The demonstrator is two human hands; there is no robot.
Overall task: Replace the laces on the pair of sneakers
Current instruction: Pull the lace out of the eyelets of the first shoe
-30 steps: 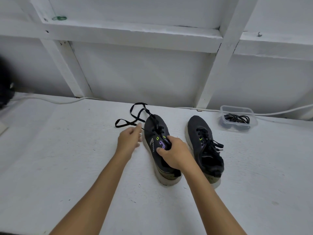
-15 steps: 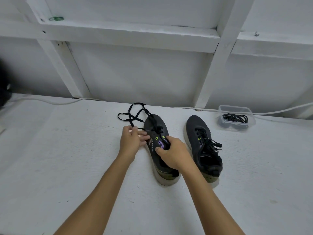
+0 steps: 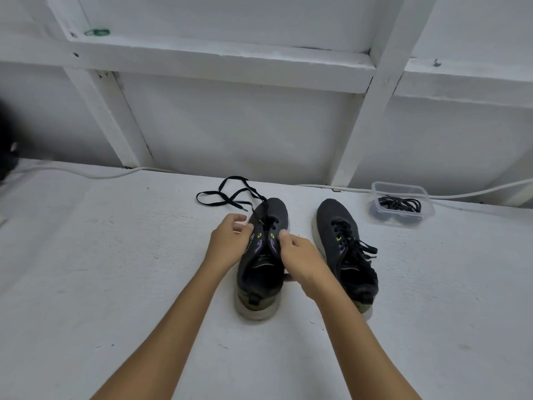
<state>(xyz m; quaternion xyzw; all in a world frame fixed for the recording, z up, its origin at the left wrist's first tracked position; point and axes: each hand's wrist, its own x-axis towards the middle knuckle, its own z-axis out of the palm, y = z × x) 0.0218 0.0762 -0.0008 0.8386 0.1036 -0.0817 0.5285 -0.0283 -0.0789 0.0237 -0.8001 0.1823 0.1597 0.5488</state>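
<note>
Flat black lace [image 3: 227, 196] lay looped at 11 o'clock. Left hand [image 3: 227, 243] pinched the dark knit left sneaker [image 3: 264, 255]; right hand [image 3: 300, 256] gripped its opposite eyelet edge. Laced matching sneaker [image 3: 344, 249] stood at 3 o'clock; clear plastic tub [image 3: 402, 204] at 2.

Two dark sneakers stand side by side, toes away: the left sneaker [image 3: 261, 264] half-unlaced, its loose black lace [image 3: 227, 194] trailing beyond the toe (purple eyelet tabs showing), the right sneaker [image 3: 346, 249] fully laced.
</note>
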